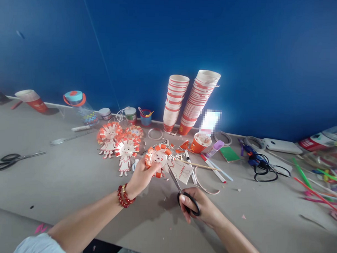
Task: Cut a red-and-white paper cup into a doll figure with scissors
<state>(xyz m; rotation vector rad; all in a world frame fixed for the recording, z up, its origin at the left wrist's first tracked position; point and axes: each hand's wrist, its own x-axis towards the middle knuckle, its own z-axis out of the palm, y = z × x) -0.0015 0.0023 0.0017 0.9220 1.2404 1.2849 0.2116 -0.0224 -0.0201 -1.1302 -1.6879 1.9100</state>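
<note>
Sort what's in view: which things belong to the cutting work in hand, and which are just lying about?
Likely part of the work:
- scissors in the right hand
- round paper face in the left hand
- drawn-on paper
- paper doll beside the left hand

Apparently just lying about:
- blue-lidded bottle
- far-left scissors
- green card

We rode on the person's head, one camera looking forward and down across the table point(75, 175), and we were close in, just behind the left hand point(143, 175) and right hand point(197, 205) below mid-view! Wide, too: we caught the blue wall point(127, 47) beyond, its foot sloping down rightward, though the blurred right edge we judged only roughly.
</note>
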